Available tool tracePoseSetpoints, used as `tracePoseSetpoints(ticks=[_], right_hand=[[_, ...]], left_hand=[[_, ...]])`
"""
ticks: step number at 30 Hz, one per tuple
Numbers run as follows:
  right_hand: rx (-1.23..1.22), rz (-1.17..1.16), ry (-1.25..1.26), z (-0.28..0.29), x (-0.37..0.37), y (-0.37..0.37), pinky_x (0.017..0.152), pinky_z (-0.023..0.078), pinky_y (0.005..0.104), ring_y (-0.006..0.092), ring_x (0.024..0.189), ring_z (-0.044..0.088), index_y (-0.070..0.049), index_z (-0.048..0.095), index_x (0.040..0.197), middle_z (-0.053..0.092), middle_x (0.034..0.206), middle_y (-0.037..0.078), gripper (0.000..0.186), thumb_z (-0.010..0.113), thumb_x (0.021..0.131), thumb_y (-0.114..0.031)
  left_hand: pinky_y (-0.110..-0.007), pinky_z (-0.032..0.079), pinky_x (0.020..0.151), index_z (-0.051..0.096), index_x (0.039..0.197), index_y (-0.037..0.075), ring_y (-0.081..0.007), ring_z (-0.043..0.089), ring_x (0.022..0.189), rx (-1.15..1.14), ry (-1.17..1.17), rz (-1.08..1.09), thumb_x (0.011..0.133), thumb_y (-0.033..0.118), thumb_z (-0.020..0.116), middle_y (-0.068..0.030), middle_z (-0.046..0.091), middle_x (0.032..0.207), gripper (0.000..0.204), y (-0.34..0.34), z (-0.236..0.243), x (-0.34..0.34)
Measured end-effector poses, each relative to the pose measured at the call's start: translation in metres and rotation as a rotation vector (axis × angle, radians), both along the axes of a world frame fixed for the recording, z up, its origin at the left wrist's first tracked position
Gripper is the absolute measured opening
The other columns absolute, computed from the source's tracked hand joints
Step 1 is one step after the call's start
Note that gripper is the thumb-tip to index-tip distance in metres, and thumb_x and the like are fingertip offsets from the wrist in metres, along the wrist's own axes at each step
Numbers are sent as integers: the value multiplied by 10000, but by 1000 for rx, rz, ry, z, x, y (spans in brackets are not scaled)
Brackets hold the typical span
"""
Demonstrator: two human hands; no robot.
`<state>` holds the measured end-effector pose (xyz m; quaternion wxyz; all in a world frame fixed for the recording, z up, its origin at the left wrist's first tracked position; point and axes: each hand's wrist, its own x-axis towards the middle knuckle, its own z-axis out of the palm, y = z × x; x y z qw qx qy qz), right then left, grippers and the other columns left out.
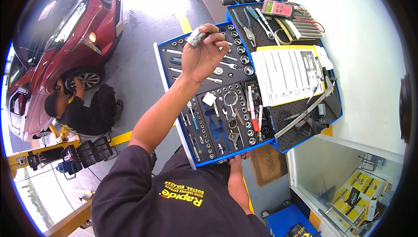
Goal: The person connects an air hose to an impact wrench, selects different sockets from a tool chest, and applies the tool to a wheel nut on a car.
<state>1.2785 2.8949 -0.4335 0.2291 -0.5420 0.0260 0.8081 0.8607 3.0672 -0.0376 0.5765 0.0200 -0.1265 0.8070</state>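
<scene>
My left hand point(208, 52), palm up, is raised over the open tool drawer point(158, 69). Its thumb and fingers are closed on a thick silver metal socket point(195, 38). Below it in the dark foam lie ratchets and extension bars, with rows of sockets point(248, 70) along the edge. In the nearer tray are a blue-handled ratchet point(194, 118), small sockets and a metal ring point(231, 98). Low at the drawer's near right edge is my right hand point(235, 160); its fingers are mostly hidden there, beside something small and red.
On the cabinet top are pliers point(248, 30), a red multimeter point(277, 8) and a paper form point(287, 73) on a yellow folder. To the left, another person point(87, 108) crouches at the wheel of a red car point(65, 32). A glass-walled counter point(348, 171) stands at right.
</scene>
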Motion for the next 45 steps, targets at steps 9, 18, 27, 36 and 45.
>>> tracePoseSetpoints(ticks=[9, 18, 27, 36, 45], right_hand=[[33, -7, -27, 7, -1, 10, 852, 538, 459, 279, 879, 640, -37, 577, 1098, 632, 979, 143, 200, 482, 968, -156], [326, 122, 23, 40, 5, 1, 836, 535, 445, 270, 840, 635, -42, 583, 1045, 630, 920, 141, 163, 488, 956, -139], [-57, 104, -22, -4, 49, -29, 767, 551, 561, 369, 705, 622, 31, 511, 934, 603, 754, 188, 154, 543, 840, -87], [-179, 152, -128, 33, 65, -98, 679, 522, 512, 304, 607, 558, -2, 481, 876, 528, 691, 138, 173, 553, 742, -85], [-474, 254, -212, 19, 69, -86, 653, 497, 494, 288, 579, 497, -52, 411, 790, 477, 658, 106, 143, 542, 749, -94]], left_hand=[[-250, 406, 670, 512, 1039, 50, -83, 455, 730, -1385, 887, 703, 1048, 448, 500, -8, 514, 835, 398, -91, -65, -5], [-459, 444, 948, 431, 1213, -74, -349, 562, 1086, -2181, 674, 631, 1038, 402, 487, -260, 552, 1183, 511, -248, -244, 76], [-487, 475, 914, 451, 1214, -6, -420, 603, 1065, -2054, 406, 460, 1017, 377, 530, -256, 600, 1197, 438, -225, -210, 91], [-300, 515, 629, 610, 975, 32, -164, 615, 658, -1731, 349, 350, 926, 212, 726, -53, 641, 870, 219, -307, -208, 175], [-228, 521, 510, 645, 896, -16, -105, 599, 600, -1545, -185, 178, 927, 123, 708, -53, 645, 778, 156, -421, -200, 226]])
